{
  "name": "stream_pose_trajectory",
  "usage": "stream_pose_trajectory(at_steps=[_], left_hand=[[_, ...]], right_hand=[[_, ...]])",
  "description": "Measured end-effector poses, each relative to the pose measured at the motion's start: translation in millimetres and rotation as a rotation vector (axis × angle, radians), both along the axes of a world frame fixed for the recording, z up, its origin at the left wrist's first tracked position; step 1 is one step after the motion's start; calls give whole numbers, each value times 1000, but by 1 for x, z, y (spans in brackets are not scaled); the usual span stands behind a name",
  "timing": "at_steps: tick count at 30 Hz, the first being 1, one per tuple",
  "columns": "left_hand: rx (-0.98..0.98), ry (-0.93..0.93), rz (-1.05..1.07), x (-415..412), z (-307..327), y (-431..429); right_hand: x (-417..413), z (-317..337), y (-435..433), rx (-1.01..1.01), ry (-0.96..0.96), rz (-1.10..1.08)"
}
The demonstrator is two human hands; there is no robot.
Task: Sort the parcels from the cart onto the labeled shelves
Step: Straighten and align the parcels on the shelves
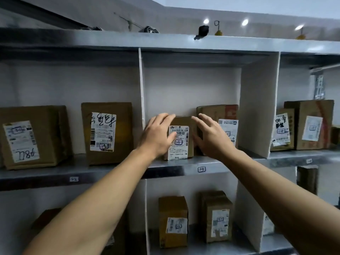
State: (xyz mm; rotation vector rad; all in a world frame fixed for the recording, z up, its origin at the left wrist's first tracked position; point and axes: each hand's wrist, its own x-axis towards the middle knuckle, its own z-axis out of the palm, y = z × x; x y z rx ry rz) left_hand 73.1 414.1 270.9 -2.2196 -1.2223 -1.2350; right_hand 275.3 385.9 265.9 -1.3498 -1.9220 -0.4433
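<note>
Head view: spread left hand (156,137) and right hand (212,139) flank parcel (181,141) on grey metal shelf (92,172).

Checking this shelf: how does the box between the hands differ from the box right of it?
The front box is smaller, flanked by the left hand and right hand; the rear box is taller, sits further back and bears red print, its label partly behind the right hand. Both are brown cardboard with white labels.
</note>
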Motion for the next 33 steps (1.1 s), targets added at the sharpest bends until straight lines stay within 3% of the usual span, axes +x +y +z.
stream_pose_trajectory(at_steps=[8, 14, 33], left_hand=[[-110, -70, 190, 21, 3, 40], [-180, -90, 191, 20, 2, 52], [-189, -151, 222, 23, -8, 60]], right_hand=[[4, 4, 71, -51, 5, 186], [2, 5, 96, -108, 213, 295], [-2, -9, 112, -43, 229, 390]])
